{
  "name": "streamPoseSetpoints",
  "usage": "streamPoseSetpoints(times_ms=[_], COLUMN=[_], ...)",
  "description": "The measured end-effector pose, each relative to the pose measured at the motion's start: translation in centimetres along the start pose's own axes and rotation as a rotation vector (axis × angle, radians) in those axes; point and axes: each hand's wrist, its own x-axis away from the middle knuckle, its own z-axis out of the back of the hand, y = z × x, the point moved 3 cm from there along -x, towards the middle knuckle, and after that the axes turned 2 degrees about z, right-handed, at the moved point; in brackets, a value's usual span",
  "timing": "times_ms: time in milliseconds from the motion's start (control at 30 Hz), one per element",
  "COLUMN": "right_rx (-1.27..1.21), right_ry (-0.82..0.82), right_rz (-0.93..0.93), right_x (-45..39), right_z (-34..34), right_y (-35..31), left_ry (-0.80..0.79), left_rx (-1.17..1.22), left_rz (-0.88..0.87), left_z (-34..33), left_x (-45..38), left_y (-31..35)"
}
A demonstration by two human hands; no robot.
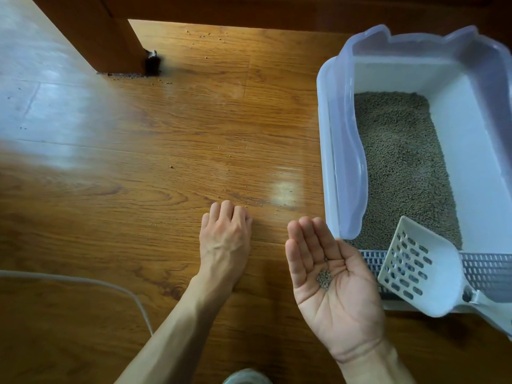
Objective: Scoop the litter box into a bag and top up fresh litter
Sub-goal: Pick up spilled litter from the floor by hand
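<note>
A pale lidded litter box (329, 134) stands on the wooden floor at the right, holding grey-brown litter (401, 167). A white slotted scoop (421, 267) lies across the box's grated front step (484, 267). My right hand (340, 300) is palm up beside the box's front corner, cupping a small heap of litter pellets (324, 279). My left hand (225, 234) rests knuckles up on the floor with its fingers curled under; the fingertips are hidden. Stray pellets (260, 203) dot the floor just beyond it.
A dark wooden furniture leg (110, 37) stands at the back left with a small black object (153, 65) and more spilled pellets at its base. A white cable (110, 286) curves across the floor at the lower left. No bag is in view.
</note>
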Motion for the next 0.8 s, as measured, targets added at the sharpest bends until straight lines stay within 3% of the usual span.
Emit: streamPoseSetpoints(times_ms=[400,600,700,800], right_rx=[0.010,0.007,0.050,0.098], right_ry=[0.093,0.158,0.230,0.301], right_rz=[0.021,0.002,0.024,0.045], right_x=[0.1,0.1,0.4,0.4], right_z=[0.1,-0.2,0.8,0.5], right_y=[-0.2,-0.2,-0.5,-0.6], left_ry=[-0.035,-0.077,-0.044,0.112], left_rx=[0.103,-0.004,0.182,0.481], left_rz=[-0.116,-0.144,0.020,0.121], left_z=[-0.6,-0.5,1.5,6.4], left_x=[0.3,0.0,-0.1,0.2], left_y=[3.1,3.5,3.5,4.2])
